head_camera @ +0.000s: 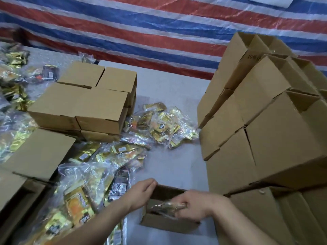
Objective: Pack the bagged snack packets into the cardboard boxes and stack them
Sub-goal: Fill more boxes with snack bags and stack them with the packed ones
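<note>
Open box (168,221) on table (169,96), near bottom centre. Left hand (141,193) grips box's left wall, fingers curled over rim. Right hand (192,206) clenched round bagged packet (164,206), packet inside box opening; blurred. More bags (159,126) lie loose left of box. Closed boxes (83,103) stacked far left; empty boxes (265,124) stacked right. Striped tarp (159,32) behind.

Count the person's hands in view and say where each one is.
2. The left hand grips the open box's left wall; the right hand pushes a snack bag into that box.
</note>
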`<state>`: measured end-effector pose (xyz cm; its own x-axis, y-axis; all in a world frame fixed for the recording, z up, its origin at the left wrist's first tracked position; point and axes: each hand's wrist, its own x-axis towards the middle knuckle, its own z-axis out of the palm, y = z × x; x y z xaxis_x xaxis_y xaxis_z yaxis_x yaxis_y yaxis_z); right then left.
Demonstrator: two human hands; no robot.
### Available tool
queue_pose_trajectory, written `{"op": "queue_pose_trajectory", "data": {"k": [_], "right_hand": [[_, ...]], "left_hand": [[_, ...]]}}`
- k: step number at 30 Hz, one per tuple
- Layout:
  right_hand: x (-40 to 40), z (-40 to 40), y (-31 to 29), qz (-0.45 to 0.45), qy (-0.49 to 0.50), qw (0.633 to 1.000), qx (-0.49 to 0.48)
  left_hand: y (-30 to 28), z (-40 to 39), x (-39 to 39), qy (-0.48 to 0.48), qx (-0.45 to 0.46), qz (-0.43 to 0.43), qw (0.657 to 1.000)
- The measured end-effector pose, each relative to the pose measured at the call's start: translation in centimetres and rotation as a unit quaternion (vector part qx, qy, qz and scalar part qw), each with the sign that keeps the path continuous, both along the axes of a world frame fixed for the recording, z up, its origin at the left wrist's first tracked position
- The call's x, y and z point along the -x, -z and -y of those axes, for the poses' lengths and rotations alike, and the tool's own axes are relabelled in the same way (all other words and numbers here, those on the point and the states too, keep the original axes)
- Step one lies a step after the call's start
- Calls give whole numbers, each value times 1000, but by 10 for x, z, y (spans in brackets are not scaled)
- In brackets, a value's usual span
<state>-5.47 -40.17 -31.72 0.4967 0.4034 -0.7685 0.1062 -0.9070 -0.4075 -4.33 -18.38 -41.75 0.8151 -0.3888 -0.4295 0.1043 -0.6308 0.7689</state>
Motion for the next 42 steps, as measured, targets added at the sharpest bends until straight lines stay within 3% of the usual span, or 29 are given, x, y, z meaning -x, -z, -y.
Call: {"op": "queue_pose_trajectory", "data": {"k": [6,11,14,16,21,27,33,38,40,42], "right_hand": [[-2,-28,69,59,-94,990,85],[16,-28,101,3,5,998,58],[18,-23,97,52,67,996,27],[14,-21,96,70,84,994,22],[18,-44,116,-63,85,991,78],[13,-37,101,-64,121,989,53],[14,-28,72,65,157,985,10],[11,-19,50,328,237,912,-66],[6,-16,52,351,193,916,-27],[4,-14,61,318,159,934,38]], "left_hand": [[7,3,6,-11,13,43,999],[8,3,12,-8,15,57,998],[7,4,12,-4,16,62,998],[7,4,10,-1,13,69,998],[11,3,14,-2,17,70,997],[14,3,13,2,21,63,998],[12,2,12,2,9,61,998],[12,2,11,15,-1,73,997],[13,2,11,17,0,78,997],[14,2,11,19,0,77,997]]}}
